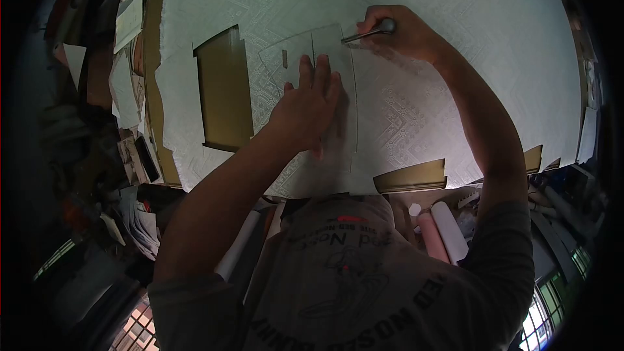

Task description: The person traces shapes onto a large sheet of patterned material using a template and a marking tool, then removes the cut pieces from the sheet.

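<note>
My left hand (304, 107) lies flat with its fingers stretched out, pressing on a see-through template (335, 42) that has a small slot in it. Under the template is a large white sheet with an embossed zigzag pattern (416, 104). My right hand (409, 36) is closed around a thin metal tool with a rounded grey end (388, 25), which looks like a knife or an awl. Its tip meets the white sheet close to the template's upper right edge. A dark line runs down that right side.
A large cut-out (224, 91) left of the template bares the brownish board (170, 162) underneath. Another cut-out (416, 177) is at the near edge. Paper scraps (130, 84) crowd the left side. Pink and white rolls (448, 227) stand below the table edge, beside my body.
</note>
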`<state>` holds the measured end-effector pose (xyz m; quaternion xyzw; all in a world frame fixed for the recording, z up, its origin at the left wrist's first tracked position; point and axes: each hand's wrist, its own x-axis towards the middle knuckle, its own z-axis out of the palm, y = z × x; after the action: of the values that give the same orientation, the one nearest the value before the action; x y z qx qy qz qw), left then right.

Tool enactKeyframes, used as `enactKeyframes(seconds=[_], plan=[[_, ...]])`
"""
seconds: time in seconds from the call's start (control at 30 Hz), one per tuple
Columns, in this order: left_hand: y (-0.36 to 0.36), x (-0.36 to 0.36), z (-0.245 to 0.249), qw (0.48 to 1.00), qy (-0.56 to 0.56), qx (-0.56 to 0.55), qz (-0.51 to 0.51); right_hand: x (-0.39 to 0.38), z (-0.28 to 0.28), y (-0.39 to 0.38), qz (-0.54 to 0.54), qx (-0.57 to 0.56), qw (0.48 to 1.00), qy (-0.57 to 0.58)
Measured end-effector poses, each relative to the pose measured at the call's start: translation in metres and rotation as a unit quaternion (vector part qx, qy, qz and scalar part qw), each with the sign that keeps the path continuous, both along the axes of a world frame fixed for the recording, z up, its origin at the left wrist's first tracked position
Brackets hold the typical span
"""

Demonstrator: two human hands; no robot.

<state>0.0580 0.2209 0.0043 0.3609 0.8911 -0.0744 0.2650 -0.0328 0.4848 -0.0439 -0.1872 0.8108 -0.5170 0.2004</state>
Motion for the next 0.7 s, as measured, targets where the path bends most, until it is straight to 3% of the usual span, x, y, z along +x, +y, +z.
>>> enactKeyframes(seconds=[0.37, 0.43, 0.47, 0.53, 0.6, 0.67, 0.7], plan=[[-0.001, 0.002, -0.001, 1.000, 0.009, 0.009, 0.000, 0.056, -0.020, -0.022, -0.168, -0.086, 0.982, -0.007], [0.000, 0.002, 0.000, 1.000, 0.011, 0.013, -0.005, 0.070, -0.032, -0.035, -0.265, -0.077, 0.957, 0.089], [0.000, 0.002, 0.000, 1.000, 0.011, 0.011, -0.005, 0.077, -0.035, -0.044, -0.267, -0.072, 0.957, 0.093], [-0.002, 0.002, -0.002, 1.000, 0.015, 0.016, -0.010, 0.091, -0.035, -0.068, -0.393, -0.037, 0.910, 0.127], [-0.007, 0.003, -0.022, 0.999, 0.017, 0.025, -0.017, 0.098, -0.043, -0.093, -0.448, -0.024, 0.879, 0.162], [-0.013, 0.009, -0.070, 0.982, 0.158, 0.102, -0.009, 0.098, -0.033, -0.113, -0.498, -0.007, 0.844, 0.199], [-0.011, 0.009, -0.062, 0.981, 0.158, 0.113, -0.012, 0.097, -0.020, -0.121, -0.526, 0.024, 0.836, 0.155]])
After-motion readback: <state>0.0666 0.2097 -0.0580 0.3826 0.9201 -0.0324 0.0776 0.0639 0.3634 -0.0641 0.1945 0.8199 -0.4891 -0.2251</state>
